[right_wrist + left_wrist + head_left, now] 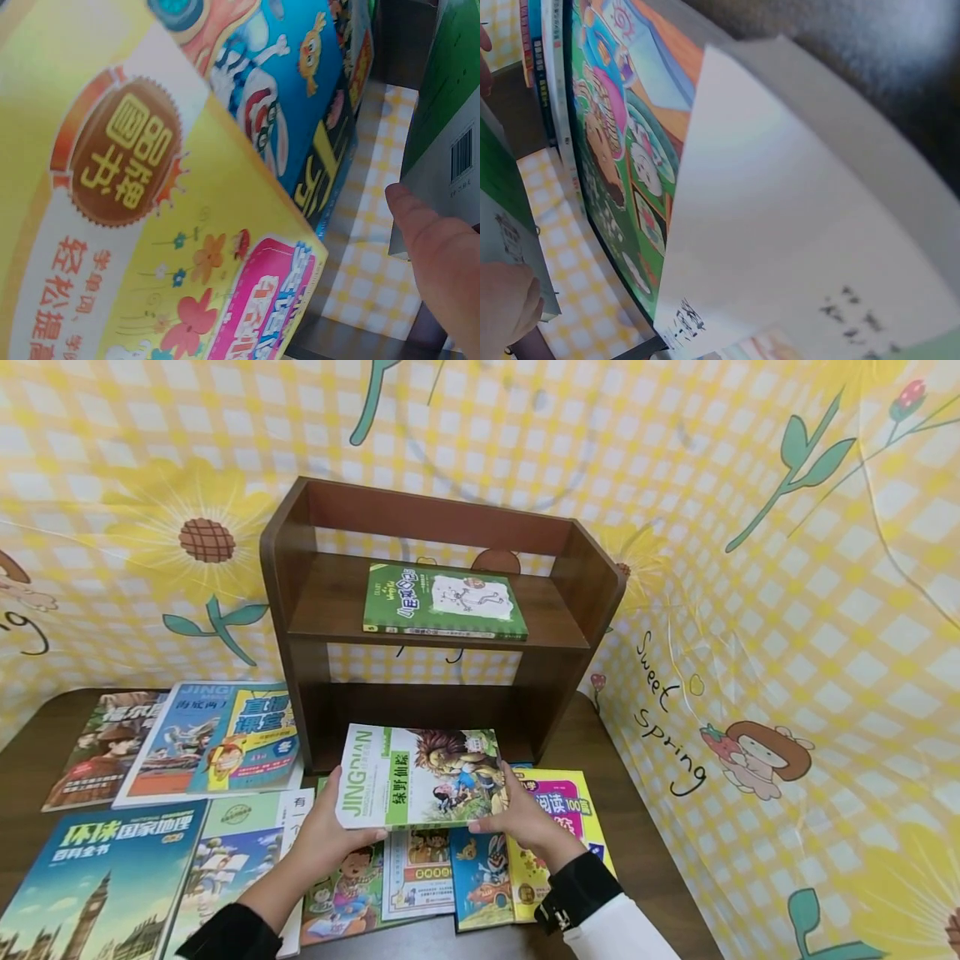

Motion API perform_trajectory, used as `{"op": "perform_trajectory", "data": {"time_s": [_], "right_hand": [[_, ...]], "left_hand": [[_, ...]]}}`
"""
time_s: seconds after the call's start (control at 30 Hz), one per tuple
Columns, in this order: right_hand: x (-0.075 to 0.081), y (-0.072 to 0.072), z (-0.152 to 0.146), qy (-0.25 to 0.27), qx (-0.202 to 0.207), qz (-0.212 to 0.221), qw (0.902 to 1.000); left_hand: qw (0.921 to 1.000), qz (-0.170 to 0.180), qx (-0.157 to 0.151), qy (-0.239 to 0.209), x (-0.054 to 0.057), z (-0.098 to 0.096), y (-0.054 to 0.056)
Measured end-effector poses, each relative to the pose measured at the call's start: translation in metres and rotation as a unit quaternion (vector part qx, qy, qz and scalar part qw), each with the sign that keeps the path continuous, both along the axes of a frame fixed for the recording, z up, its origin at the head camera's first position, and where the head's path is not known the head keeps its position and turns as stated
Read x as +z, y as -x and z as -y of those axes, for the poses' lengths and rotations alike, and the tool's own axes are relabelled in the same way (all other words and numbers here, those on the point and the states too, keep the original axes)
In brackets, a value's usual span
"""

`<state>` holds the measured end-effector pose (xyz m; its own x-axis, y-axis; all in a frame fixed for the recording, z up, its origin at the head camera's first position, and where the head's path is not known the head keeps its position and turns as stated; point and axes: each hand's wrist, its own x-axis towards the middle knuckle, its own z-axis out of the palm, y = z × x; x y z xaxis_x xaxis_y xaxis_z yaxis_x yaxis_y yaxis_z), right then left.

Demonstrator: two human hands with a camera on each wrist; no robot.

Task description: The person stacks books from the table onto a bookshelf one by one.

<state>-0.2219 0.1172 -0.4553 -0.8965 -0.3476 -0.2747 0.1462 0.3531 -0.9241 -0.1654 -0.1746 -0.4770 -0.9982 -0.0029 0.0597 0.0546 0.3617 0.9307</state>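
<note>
Left hand (333, 822) and right hand (521, 814) both on one white book (442, 777), green band, lion picture on cover. Book is just in front of the shelf's (442, 518) lower compartment, cover up, tilted; can't tell if its far edge is inside. Left hand grips its left side, thumb by the near edge, fingers partly spread, bent round the side. Right hand does the same at the right side, thumb on the near corner, fingers partly spread round the edge. Fingers under the book mostly hidden. Right wrist view shows a barcode (462, 156) on the book's underside.

Green book (405, 602) lies flat on the shelf's upper board, cover up.

Shelf stands on a brown table (652, 852). Left of shelf: dark book (105, 752), pale blue book (168, 743), yellow-and-blue book (251, 739), the last partly over the pale blue one. Nearer the person, front-left of shelf: clock tower book (105, 885), then a book with a green badge (225, 868). In front of shelf: green picture book (348, 893), white leaflet-like book (420, 889), blue rabbit book (483, 877). Front-right: yellow book (562, 827). Yellow checked cloth (487, 427) behind shelf.
</note>
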Motion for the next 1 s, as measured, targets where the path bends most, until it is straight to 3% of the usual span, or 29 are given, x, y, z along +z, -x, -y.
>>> {"op": "perform_trajectory", "data": {"time_s": [0.17,0.47,0.6,1.0], "right_hand": [[-0.009,0.008,0.000,0.017,0.010,0.001,0.9998],[-0.014,0.020,0.004,-0.006,-0.009,0.034,0.9994],[-0.017,0.022,0.004,-0.014,-0.019,0.044,0.9987],[-0.028,0.040,0.004,0.029,-0.014,0.039,0.9987]], "left_hand": [[1.0000,-0.007,-0.006,-0.001,-0.006,0.001,0.008],[0.9993,0.032,-0.007,0.019,-0.012,0.004,0.022],[0.9987,0.049,-0.009,0.007,-0.012,0.004,0.027],[0.9976,0.069,-0.005,-0.005,-0.017,0.003,0.039]]}}
